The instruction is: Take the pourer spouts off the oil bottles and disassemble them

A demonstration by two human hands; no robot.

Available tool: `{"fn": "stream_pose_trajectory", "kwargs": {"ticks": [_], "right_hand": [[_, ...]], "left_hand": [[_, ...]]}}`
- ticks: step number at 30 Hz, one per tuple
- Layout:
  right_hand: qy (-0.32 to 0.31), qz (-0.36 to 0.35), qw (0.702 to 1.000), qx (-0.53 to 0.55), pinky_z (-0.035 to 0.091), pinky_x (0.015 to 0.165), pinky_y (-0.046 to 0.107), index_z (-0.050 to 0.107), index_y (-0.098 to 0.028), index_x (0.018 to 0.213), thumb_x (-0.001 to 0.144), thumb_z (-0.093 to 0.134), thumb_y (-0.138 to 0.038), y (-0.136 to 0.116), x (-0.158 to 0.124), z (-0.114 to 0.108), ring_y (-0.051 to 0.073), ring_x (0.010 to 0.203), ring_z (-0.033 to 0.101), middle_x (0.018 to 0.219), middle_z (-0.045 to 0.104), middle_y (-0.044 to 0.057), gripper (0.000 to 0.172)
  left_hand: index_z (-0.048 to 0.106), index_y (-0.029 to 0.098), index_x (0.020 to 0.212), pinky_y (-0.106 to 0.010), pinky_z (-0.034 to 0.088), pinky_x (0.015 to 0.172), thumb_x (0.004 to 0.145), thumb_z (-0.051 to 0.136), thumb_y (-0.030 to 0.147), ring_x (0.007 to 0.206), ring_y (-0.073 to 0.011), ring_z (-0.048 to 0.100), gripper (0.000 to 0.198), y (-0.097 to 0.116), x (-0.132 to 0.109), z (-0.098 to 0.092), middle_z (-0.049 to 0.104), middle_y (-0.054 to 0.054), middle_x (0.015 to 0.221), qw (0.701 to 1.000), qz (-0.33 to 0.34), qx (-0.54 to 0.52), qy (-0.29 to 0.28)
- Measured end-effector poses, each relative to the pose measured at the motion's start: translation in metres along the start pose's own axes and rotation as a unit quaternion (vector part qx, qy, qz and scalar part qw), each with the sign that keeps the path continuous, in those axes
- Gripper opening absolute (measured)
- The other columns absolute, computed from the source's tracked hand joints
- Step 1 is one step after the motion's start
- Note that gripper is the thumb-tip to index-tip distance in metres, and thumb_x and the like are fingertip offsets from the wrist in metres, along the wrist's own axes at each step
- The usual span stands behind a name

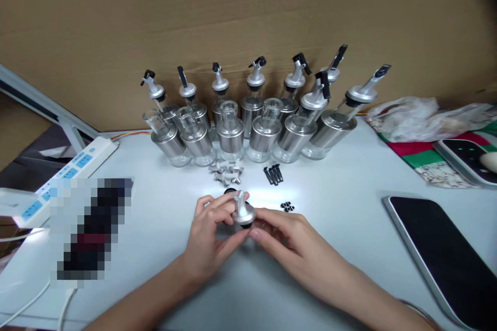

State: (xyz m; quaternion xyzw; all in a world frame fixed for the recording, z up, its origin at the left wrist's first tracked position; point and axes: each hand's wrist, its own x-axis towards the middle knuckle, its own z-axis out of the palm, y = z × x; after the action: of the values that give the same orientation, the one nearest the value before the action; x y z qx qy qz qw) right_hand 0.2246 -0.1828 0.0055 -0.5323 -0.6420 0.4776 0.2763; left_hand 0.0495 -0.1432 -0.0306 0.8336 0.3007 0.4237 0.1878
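**Grasping a metal pourer spout [244, 212] between both hands, low over the table [345, 232]**

Head view: holds the spout beak-up, black stopper [247, 226] downward, in the clasped grip of the left hand [209, 230]. Touches the spout's right edge with fingertips of the right hand [289, 235]; cannot tell whether clasping there too. Just beyond the hands, on the table: loose silver spout parts [226, 172], slim black levers [274, 174] and small black ring-like pieces [288, 206]. Farther back: two rows of glass-and-steel bottles [231, 137], open-necked in the front row's left four, spout-topped elsewhere. To the right: a flat black-topped device [442, 253] and a crumpled plastic bag [411, 116]. To the left: a white power strip [67, 184].
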Motion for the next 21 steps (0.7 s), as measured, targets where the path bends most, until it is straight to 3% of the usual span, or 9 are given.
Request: {"fn": "stream_pose_trajectory", "kwargs": {"ticks": [3, 4, 7, 10, 12, 14, 17, 21], "right_hand": [[0.028, 0.015, 0.997, 0.07, 0.04, 0.054, 0.023, 0.054, -0.019, 0.086, 0.089, 0.047, -0.034, 0.002, 0.001, 0.001, 0.012, 0.058, 0.053, 0.066, 0.058, -0.001, 0.017], [0.04, 0.015, 0.996, 0.08, 0.04, 0.054, 0.024, 0.053, -0.019, 0.085, 0.09, 0.045, -0.036, 0.003, 0.001, 0.0, 0.012, 0.057, 0.053, 0.065, 0.057, -0.001, 0.019], [0.067, 0.004, 0.996, 0.05, 0.037, 0.052, 0.024, 0.047, -0.02, 0.074, 0.092, 0.039, -0.041, 0.003, 0.0, -0.005, 0.011, 0.054, 0.048, 0.059, 0.051, -0.002, 0.028], [0.042, -0.007, 0.999, 0.019, 0.03, 0.048, 0.024, 0.042, -0.02, 0.065, 0.091, 0.038, -0.038, 0.0, 0.0, -0.007, 0.01, 0.05, 0.038, 0.054, 0.042, -0.004, 0.032], [0.0, -0.001, 1.0, 0.031, 0.026, 0.046, 0.024, 0.04, -0.02, 0.063, 0.09, 0.04, -0.035, -0.001, 0.0, -0.006, 0.009, 0.049, 0.033, 0.054, 0.038, -0.005, 0.031], [-0.023, 0.011, 0.998, 0.052, 0.024, 0.046, 0.023, 0.039, -0.02, 0.061, 0.086, 0.044, -0.032, 0.001, -0.001, -0.003, 0.008, 0.05, 0.031, 0.055, 0.035, -0.006, 0.028], [-0.031, 0.031, 0.991, 0.128, 0.024, 0.043, 0.021, 0.039, -0.02, 0.06, 0.082, 0.047, -0.034, 0.005, -0.001, 0.003, 0.007, 0.046, 0.031, 0.052, 0.032, -0.007, 0.028], [-0.031, 0.033, 0.974, 0.224, 0.026, 0.037, 0.02, 0.041, -0.02, 0.058, 0.079, 0.05, -0.038, 0.008, -0.001, 0.01, 0.006, 0.035, 0.036, 0.044, 0.037, -0.008, 0.029]], "left_hand": [[0.048, 0.021, 0.093, -0.033, 0.04, 0.081, 0.097, 0.045, 0.024, 0.105, -0.0202, 0.063, 0.005, 0.003, 0.002, -0.003, 0.071, -0.008, 0.101, 0.999, 0.027, 0.004, -0.044], [0.05, 0.02, 0.097, -0.032, 0.04, 0.079, 0.098, 0.041, 0.02, 0.103, -0.0188, 0.064, 0.009, 0.003, 0.002, -0.005, 0.071, -0.007, 0.1, 0.998, 0.036, 0.004, -0.055], [0.056, 0.019, 0.096, -0.031, 0.037, 0.073, 0.097, 0.043, 0.017, 0.07, -0.0123, 0.067, 0.013, 0.002, 0.003, -0.011, 0.071, 0.0, 0.08, 0.998, 0.035, 0.014, -0.042], [0.052, 0.02, 0.082, -0.032, 0.03, 0.069, 0.095, 0.051, 0.032, 0.046, -0.0087, 0.05, 0.018, 0.001, 0.002, -0.013, 0.06, 0.008, 0.056, 0.999, 0.001, 0.039, 0.012], [0.051, 0.019, 0.088, -0.033, 0.027, 0.068, 0.097, 0.041, 0.045, 0.054, -0.0115, 0.051, 0.029, 0.001, 0.001, -0.013, 0.061, 0.005, 0.064, 0.998, -0.018, 0.058, -0.001], [0.051, 0.019, 0.094, -0.034, 0.024, 0.067, 0.099, 0.026, 0.047, 0.062, -0.0141, 0.052, 0.039, 0.003, 0.001, -0.012, 0.061, 0.001, 0.071, 0.995, -0.021, 0.078, -0.06], [0.051, 0.018, 0.078, -0.034, 0.018, 0.063, 0.101, 0.015, 0.042, 0.061, -0.0149, 0.046, 0.049, 0.006, 0.004, -0.013, 0.055, 0.002, 0.063, 0.988, 0.002, 0.105, -0.116], [0.048, 0.017, 0.071, -0.035, 0.016, 0.063, 0.101, 0.012, 0.045, 0.062, -0.015, 0.043, 0.054, 0.009, 0.01, -0.018, 0.052, 0.003, 0.058, 0.988, -0.007, 0.09, -0.122]]}}
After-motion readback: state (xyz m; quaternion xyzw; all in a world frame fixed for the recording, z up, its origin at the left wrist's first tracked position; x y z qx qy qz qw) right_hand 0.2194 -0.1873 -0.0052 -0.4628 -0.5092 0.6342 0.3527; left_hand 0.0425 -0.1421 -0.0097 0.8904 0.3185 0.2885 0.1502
